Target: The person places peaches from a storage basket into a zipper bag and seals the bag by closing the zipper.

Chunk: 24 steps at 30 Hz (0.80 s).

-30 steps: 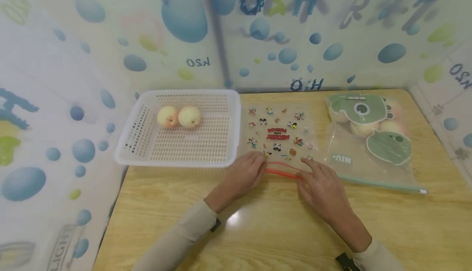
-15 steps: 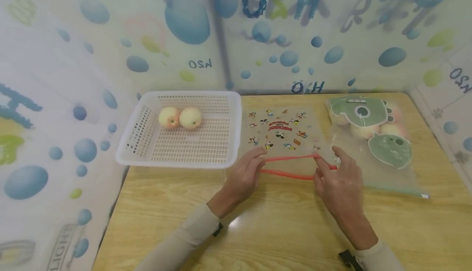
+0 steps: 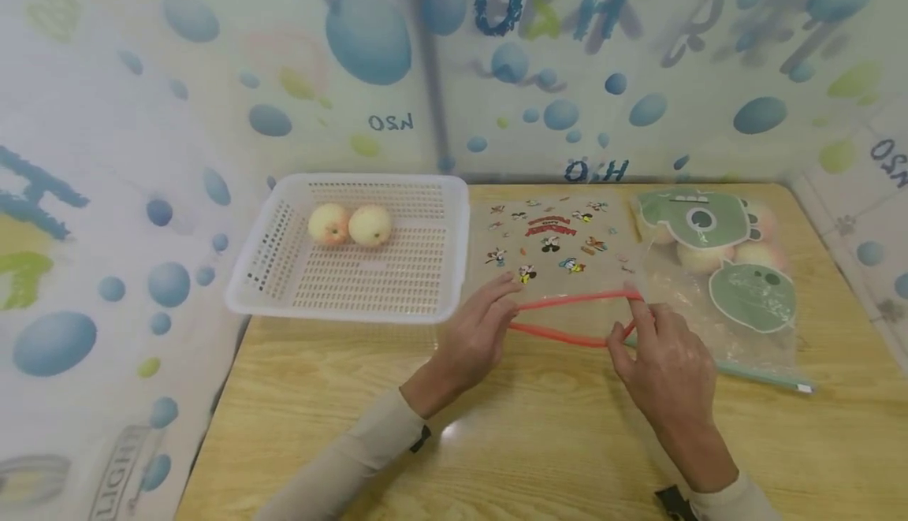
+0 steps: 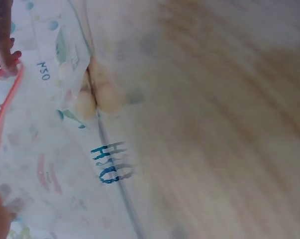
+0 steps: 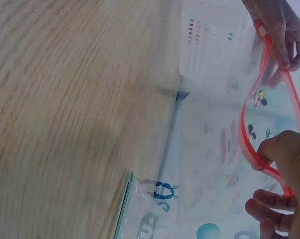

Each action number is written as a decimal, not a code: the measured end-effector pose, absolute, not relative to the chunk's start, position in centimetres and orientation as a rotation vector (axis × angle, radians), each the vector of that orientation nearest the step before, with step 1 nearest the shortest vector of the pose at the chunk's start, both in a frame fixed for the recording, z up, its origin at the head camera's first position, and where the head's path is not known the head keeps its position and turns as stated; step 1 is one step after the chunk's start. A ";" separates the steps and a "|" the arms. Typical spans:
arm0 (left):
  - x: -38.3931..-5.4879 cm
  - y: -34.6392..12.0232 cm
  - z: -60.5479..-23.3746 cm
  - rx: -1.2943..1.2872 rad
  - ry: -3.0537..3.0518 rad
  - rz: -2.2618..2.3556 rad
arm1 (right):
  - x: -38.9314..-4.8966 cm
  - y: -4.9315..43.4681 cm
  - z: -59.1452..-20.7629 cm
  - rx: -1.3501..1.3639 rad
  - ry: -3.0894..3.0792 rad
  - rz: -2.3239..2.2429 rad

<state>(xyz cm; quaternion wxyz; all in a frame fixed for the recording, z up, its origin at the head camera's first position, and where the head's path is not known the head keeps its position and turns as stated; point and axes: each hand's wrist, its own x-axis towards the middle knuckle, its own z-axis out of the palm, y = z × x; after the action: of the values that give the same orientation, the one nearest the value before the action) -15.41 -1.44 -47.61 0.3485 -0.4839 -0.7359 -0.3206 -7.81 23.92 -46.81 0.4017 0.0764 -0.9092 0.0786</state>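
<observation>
A clear zip bag (image 3: 549, 245) with small cartoon prints lies flat behind my hands. Its red zip strips (image 3: 567, 338) are parted into a long loop at the near edge. My left hand (image 3: 471, 336) grips the left end of this rim, beside the basket. At the right end, my right hand (image 3: 674, 367) holds the rim, with a finger at the far strip and the thumb at the near one. The right wrist view shows both hands on the red strip (image 5: 247, 144). No fruit is visible in this bag.
A white plastic basket (image 3: 244, 292) on the left contains two yellow-red apple-like fruits (image 3: 370, 225). To the right lies another clear bag (image 3: 681, 292) with green animal prints and several similar fruits. Behind the wooden table (image 3: 496, 458) rises a patterned wall.
My right hand has moved rightward along the red rim, spreading the two strips apart. The gap between them has widened. My left hand stays at the left end.
</observation>
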 end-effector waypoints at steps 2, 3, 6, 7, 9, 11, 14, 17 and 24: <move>-15.5 -1.3 -47.4 -1.259 -1.982 -0.797 | -7.8 23.7 -46.7 0.218 -2.305 0.228; -15.6 -1.3 -47.3 -1.261 -2.022 -0.779 | -7.8 23.6 -46.7 0.230 -2.307 0.245; -15.7 -1.2 -47.1 -1.269 -2.117 -0.748 | -7.7 23.2 -46.5 0.247 -2.329 0.302; -15.7 -1.2 -47.0 -1.268 -2.148 -0.749 | -7.7 23.1 -46.4 0.249 -2.340 0.323; -15.8 -1.2 -46.8 -1.269 -2.197 -0.750 | -7.6 23.0 -46.3 0.249 -2.348 0.350; -15.8 -1.3 -46.5 -1.267 -2.237 -0.757 | -7.7 23.0 -46.0 0.246 -2.349 0.364; -16.0 -1.5 -46.1 -1.270 -2.276 -0.758 | -7.9 23.1 -45.7 0.233 -2.340 0.346; -16.2 -2.0 -45.4 -1.294 -2.321 -0.728 | -8.0 23.3 -45.6 0.207 -2.329 0.347; -18.0 -6.0 -42.8 -1.241 -2.625 -0.645 | -8.0 24.2 -45.5 0.180 -2.324 0.304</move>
<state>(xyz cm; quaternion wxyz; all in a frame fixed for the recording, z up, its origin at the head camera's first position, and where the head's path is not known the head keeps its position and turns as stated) -18.03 -6.01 -42.76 0.0834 -0.4158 -0.8794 -0.2162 -7.95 24.25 -45.51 0.3851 0.0705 -0.9124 0.1192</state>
